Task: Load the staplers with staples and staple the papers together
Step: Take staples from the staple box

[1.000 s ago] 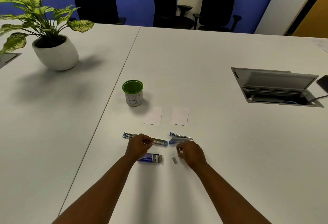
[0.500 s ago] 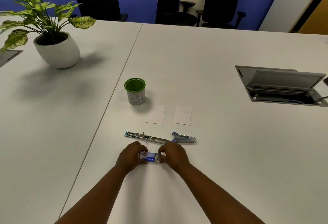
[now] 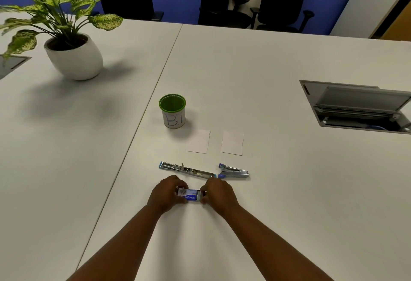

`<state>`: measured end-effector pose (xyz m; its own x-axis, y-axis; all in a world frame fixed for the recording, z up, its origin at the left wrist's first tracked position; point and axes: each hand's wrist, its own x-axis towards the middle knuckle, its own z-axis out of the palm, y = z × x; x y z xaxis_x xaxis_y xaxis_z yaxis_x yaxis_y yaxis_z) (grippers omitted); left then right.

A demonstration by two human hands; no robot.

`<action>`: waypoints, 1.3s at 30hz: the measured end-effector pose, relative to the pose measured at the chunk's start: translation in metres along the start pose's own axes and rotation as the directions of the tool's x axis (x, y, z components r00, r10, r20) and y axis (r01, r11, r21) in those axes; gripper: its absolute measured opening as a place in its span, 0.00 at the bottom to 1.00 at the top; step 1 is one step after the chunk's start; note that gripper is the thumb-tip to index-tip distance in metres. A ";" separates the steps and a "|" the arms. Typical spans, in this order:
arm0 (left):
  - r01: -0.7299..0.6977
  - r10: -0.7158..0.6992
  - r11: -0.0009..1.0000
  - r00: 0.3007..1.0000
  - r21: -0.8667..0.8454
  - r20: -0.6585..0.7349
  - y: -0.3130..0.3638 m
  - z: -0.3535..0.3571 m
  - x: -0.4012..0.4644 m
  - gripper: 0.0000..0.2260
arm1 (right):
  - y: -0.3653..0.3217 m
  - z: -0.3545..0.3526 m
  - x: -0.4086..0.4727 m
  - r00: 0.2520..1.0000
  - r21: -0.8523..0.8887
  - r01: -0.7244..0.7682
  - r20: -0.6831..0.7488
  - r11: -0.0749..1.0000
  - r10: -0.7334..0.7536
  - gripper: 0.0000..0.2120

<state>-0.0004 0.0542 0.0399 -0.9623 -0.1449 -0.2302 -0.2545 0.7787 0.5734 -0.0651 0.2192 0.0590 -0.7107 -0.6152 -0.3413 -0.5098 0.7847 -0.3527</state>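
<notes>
There are two staplers on the white table point(image 3: 289, 191): the open stapler point(image 3: 186, 170), unfolded flat, on the left, and the closed stapler point(image 3: 233, 171) just to its right, their ends almost touching. Two small papers point(image 3: 198, 141) lie side by side a little farther, near one green cup point(image 3: 172, 111). One staple box point(image 3: 189, 195) is near the person, between the two hands. The left hand point(image 3: 165, 196) pinches its left end with curled fingers, and the right hand point(image 3: 219, 195) pinches its right end, where the inner tray seems to stick out. The fingertips cover both ends, so the staples inside are hard to make out. One potted plant point(image 3: 73, 56) stands far left.
</notes>
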 end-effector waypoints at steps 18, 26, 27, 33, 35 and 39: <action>-0.075 0.060 0.990 0.991 -0.122 -0.122 0.011 -0.004 0.000 0.15 | 0.010 -0.012 -0.004 0.832 0.923 -0.356 0.243 0.144 0.498 0.08; -0.139 0.105 0.965 0.982 -0.221 -0.156 0.020 -0.006 0.003 0.17 | 0.012 -0.012 -0.004 0.832 0.944 -0.301 0.192 0.135 0.520 0.09; -0.142 0.109 0.966 0.981 -0.218 -0.159 0.022 -0.007 0.003 0.17 | 0.012 -0.012 -0.004 0.829 0.943 -0.303 0.189 0.140 0.526 0.09; -0.180 0.147 0.962 0.975 -0.204 -0.166 0.033 -0.009 0.007 0.18 | 0.009 -0.015 -0.003 0.823 0.948 -0.288 0.172 0.137 0.542 0.04; -0.175 0.141 0.964 0.975 -0.201 -0.173 0.034 -0.009 0.008 0.18 | 0.010 -0.015 -0.004 0.826 0.956 -0.262 0.153 0.130 0.543 0.04; -0.173 0.136 0.965 0.973 -0.198 -0.187 0.038 -0.009 0.008 0.18 | 0.008 -0.015 -0.001 0.817 0.968 -0.238 0.153 0.084 0.555 0.05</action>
<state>-0.0187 0.0774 0.0668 -0.9888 -0.1493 0.0005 -0.0986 0.6556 0.7487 -0.0757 0.2278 0.0696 -0.7901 -0.0788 -0.6079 0.5952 0.1382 -0.7916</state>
